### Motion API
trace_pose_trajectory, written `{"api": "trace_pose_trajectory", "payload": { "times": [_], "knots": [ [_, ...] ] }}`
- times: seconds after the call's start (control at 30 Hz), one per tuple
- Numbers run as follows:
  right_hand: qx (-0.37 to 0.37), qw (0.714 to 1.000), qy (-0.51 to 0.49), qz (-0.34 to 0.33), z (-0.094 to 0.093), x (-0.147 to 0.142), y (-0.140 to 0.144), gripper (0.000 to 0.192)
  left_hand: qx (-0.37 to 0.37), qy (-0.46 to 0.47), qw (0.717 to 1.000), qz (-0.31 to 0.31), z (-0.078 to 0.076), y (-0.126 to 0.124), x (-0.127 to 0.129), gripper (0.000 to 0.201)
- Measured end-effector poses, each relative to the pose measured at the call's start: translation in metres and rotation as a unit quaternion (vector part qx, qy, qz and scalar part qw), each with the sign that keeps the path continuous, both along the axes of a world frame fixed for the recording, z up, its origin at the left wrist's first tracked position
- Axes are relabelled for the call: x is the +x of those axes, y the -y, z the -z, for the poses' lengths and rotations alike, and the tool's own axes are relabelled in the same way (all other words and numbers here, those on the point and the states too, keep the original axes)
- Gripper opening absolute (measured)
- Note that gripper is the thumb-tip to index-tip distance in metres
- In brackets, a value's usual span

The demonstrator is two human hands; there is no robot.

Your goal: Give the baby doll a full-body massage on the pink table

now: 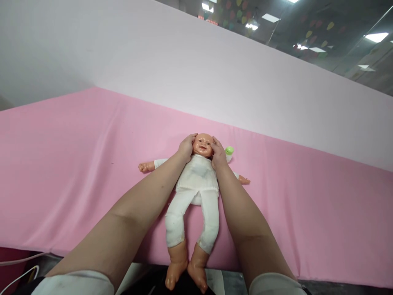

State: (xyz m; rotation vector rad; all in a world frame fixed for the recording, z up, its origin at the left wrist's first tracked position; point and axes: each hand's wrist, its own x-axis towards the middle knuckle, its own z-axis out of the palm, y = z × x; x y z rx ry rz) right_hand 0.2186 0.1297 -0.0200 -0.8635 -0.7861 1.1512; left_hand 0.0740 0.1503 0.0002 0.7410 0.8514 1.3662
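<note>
A baby doll in a white bodysuit and white leggings lies on its back on a pink sheet, arms spread, bare feet hanging over the near edge. My left hand cups the left side of the doll's head. My right hand presses against the head's right side. Both hands hold the head between them. A small green-capped object sits just right of the head, partly hidden behind my right hand.
The pink sheet covers a wide flat surface that runs to a pale pink wall behind. White cables lie at the lower left below the sheet's edge. Dark ceiling with lights shows above the wall.
</note>
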Motion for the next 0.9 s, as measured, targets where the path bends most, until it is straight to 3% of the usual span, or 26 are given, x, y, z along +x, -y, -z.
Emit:
{"api": "trace_pose_trajectory", "payload": {
  "times": [0.23,0.5,0.73,0.9],
  "knots": [
    [0.032,0.996,0.085,-0.003,0.001,0.001,-0.005,0.059,0.031,-0.029,0.999,-0.004,0.000,0.003,0.003,0.060],
    [0.001,0.988,0.146,0.049,0.005,-0.001,-0.011,0.058,0.043,-0.078,0.996,-0.019,0.003,-0.001,0.007,0.060],
    [0.017,0.991,0.124,0.054,0.004,-0.006,-0.011,0.051,0.029,-0.062,0.998,-0.017,0.001,-0.006,0.008,0.035],
    [0.020,0.998,0.063,0.019,0.005,0.002,-0.009,0.051,0.017,-0.029,0.999,-0.001,0.000,-0.007,0.004,0.035]
  ]
}}
